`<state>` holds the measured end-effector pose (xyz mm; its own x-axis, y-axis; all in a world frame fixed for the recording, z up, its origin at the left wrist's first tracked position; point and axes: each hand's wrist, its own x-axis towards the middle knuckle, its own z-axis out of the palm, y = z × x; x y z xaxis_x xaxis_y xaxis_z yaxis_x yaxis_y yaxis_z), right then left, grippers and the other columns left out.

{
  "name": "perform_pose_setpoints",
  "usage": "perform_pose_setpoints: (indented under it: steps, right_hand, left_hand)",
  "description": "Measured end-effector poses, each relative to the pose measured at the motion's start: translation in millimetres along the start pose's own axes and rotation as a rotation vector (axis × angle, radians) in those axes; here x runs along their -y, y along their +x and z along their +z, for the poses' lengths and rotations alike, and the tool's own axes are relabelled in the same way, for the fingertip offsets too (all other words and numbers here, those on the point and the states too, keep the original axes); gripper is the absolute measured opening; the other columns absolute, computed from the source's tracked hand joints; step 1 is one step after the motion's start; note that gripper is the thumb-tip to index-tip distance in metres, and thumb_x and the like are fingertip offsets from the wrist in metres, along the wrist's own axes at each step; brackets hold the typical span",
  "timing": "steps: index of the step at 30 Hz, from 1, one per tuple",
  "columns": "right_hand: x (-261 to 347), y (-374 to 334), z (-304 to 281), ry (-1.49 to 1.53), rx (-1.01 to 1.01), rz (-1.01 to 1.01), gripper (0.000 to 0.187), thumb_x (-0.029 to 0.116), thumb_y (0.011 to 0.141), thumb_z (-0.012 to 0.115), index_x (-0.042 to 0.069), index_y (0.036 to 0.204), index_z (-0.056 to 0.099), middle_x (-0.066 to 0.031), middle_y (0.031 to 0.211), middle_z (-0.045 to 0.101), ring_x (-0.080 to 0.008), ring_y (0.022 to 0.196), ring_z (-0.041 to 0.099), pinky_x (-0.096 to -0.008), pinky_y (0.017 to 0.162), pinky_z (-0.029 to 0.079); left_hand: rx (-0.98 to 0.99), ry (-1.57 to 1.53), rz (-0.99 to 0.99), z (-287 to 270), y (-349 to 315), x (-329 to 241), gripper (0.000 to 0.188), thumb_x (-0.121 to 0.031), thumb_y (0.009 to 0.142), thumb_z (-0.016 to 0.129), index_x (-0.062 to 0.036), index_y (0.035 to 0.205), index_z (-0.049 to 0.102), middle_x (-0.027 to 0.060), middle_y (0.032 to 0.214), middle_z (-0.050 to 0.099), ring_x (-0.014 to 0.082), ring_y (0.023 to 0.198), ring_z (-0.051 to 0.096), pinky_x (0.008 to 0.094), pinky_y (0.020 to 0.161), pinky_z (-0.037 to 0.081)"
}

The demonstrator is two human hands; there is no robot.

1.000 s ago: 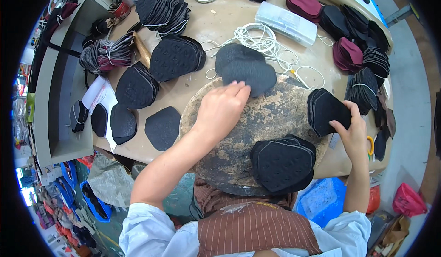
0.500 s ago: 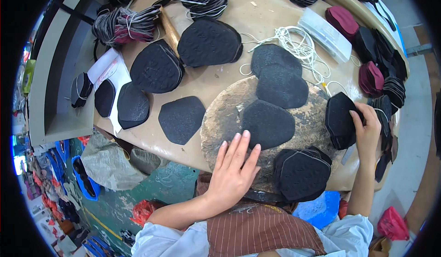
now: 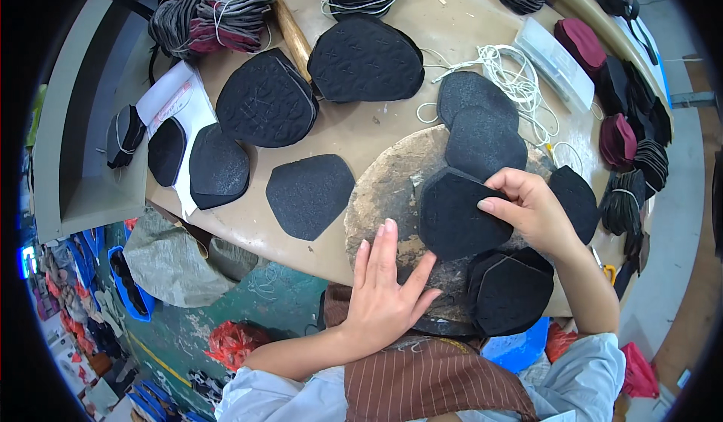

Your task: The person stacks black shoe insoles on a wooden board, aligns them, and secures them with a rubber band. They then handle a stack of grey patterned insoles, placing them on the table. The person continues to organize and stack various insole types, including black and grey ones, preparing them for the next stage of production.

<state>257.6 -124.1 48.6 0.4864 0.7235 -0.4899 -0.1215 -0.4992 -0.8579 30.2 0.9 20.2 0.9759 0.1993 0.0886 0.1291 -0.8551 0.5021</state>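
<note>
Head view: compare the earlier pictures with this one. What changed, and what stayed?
The left hand has drawn back from the overlapping dark pieces and is now open at the round board's near left edge. The right hand has left the black stack at right and moved left, pinching a black piece over mid-board. The plastic box and near stack stayed put.

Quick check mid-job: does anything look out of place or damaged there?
The white cord lies in a loose tangle beyond the round board, whose surface looks patchy and worn. The black pad in the right hand shows no obvious damage.
</note>
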Motion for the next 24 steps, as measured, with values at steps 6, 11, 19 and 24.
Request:
perform_pose_setpoints:
  steps: [6, 11, 19, 24]
  right_hand:
    - [-9, 3, 7, -0.093, -0.073, -0.037, 0.013, 0.006, 0.085, 0.069, 0.0, 0.09, 0.059, 0.0059, 0.071, 0.054, 0.001, 0.065, 0.046, -0.0184, 0.054, 0.038]
    - [-10, 0, 7, -0.142, -0.092, -0.022, 0.015, 0.008, 0.084, 0.07, -0.001, 0.089, 0.059, 0.007, 0.069, 0.052, 0.0017, 0.063, 0.044, -0.0183, 0.052, 0.037]
    - [-9, 1, 9, -0.129, -0.12, -0.009, 0.015, 0.009, 0.084, 0.07, -0.001, 0.09, 0.059, 0.0068, 0.068, 0.051, 0.0018, 0.061, 0.043, -0.0186, 0.051, 0.036]
    - [-8, 1, 9, -0.115, -0.118, 0.012, 0.014, 0.008, 0.084, 0.069, -0.001, 0.09, 0.06, 0.0066, 0.067, 0.051, 0.0016, 0.06, 0.042, -0.0191, 0.05, 0.035]
  left_hand:
    - [-0.013, -0.015, -0.005, 2, -2, 4, 0.053, -0.04, 0.079, 0.068, -0.0152, 0.125, 0.057, 0.0354, 0.14, 0.032, 0.0437, 0.127, 0.042, 0.0514, 0.103, 0.032]
    - [-0.002, -0.036, -0.004, -1, -4, 9, 0.055, -0.04, 0.08, 0.068, -0.0111, 0.126, 0.057, 0.0348, 0.139, 0.033, 0.0415, 0.126, 0.043, 0.0485, 0.104, 0.032]
    - [0.037, -0.099, 0.025, -6, 1, 8, 0.064, -0.037, 0.076, 0.072, -0.0029, 0.127, 0.052, 0.0347, 0.138, 0.034, 0.041, 0.128, 0.04, 0.0545, 0.104, 0.026]
    - [0.038, -0.139, 0.079, -7, 9, 8, 0.069, -0.034, 0.073, 0.075, -0.0013, 0.128, 0.05, 0.0347, 0.138, 0.035, 0.0413, 0.128, 0.04, 0.0562, 0.104, 0.024]
